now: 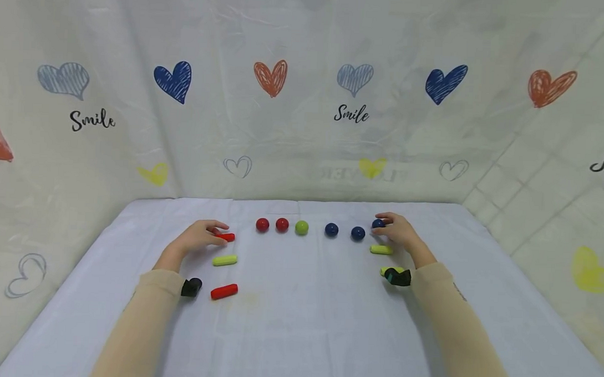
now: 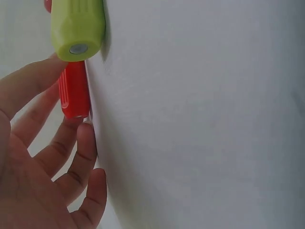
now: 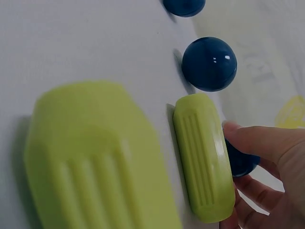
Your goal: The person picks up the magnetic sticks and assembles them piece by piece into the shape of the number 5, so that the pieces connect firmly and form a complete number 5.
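Observation:
My left hand (image 1: 200, 236) is at the far red stick (image 1: 226, 237), fingers loosely bent around it; a firm hold does not show. In the left wrist view the thumb crosses near the upper end of this ribbed red stick (image 2: 75, 93). A yellow-green stick (image 2: 78, 28) with a silver spot on its end lies nearer the camera. On the other side my right hand (image 1: 397, 230) holds the rightmost dark blue ball (image 1: 378, 224) between thumb and fingers. The right wrist view shows that blue ball (image 3: 242, 160) partly hidden behind a yellow-green stick (image 3: 204, 157).
Two red balls (image 1: 272, 225), a green ball (image 1: 302, 227) and two more blue balls (image 1: 344, 232) form a row at the back. Nearer lie a red stick (image 1: 224, 292) and yellow-green sticks (image 1: 381, 249). A printed sheet (image 1: 303, 144) hangs behind the white-covered table (image 1: 297, 332).

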